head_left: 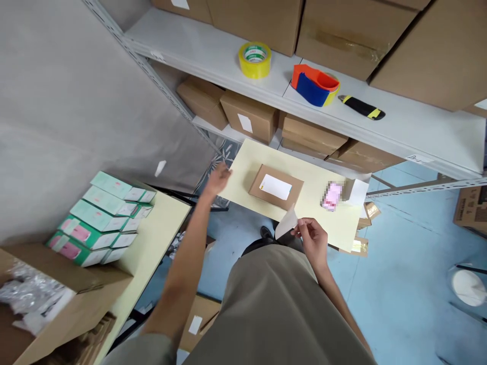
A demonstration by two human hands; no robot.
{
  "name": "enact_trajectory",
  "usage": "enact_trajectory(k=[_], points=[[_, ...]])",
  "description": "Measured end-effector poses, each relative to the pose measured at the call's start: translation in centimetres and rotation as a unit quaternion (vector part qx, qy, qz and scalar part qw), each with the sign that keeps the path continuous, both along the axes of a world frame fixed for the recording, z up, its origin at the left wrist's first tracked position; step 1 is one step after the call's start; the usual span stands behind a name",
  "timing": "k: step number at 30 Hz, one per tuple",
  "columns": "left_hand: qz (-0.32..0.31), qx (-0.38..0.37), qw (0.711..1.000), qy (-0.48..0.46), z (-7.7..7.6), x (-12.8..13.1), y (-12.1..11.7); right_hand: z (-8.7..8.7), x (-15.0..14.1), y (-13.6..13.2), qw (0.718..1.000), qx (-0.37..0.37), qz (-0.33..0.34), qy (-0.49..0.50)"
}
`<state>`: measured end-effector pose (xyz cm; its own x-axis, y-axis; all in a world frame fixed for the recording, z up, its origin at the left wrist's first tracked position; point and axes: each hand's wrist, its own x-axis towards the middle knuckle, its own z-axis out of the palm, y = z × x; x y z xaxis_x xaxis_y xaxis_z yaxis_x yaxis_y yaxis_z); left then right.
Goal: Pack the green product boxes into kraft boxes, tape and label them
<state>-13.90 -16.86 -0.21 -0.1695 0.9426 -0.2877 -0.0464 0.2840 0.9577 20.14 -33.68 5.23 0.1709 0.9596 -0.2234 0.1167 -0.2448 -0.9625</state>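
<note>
With fingers in a pinch on the right hand and loose, apparently bare, on the left hand close by the left end of the table, look near its middle for the carton: lying flat, probably stiff-walled and fairly light, though with contents hidden, so best taken by two opposite sides. Judge the curled paper slip, caught in that right-hand pinch at the table's near edge, very light, limp and easily creased, so best held gently by a corner.
</note>
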Motion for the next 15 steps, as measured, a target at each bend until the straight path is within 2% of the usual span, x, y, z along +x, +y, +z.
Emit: enact_trajectory(k=[3,4,7,9,11,15], points=[[-0.066,-0.048,0.996,-0.037,-0.2,7.5,-5.7,-0.6,0.5,0.6,0.995,0.035,-0.009,-0.090],[-0.081,-0.060,0.992,-0.077,0.0,9.8,-7.7,-0.8,0.5,0.8,0.991,0.053,-0.002,-0.126],[-0.069,-0.082,0.979,-0.171,1.4,14.6,-12.7,-1.2,0.2,1.1,0.967,0.120,0.065,-0.214],[-0.037,-0.084,0.972,-0.216,2.1,16.1,-14.8,-1.6,-0.4,1.0,0.947,0.151,0.140,-0.248],[0.008,-0.082,0.969,-0.234,2.3,16.8,-15.9,-2.1,-1.3,0.7,0.928,0.158,0.208,-0.264],[0.075,-0.085,0.973,-0.201,1.3,16.7,-16.5,-3.1,-2.6,-0.3,0.912,0.140,0.270,-0.274]])
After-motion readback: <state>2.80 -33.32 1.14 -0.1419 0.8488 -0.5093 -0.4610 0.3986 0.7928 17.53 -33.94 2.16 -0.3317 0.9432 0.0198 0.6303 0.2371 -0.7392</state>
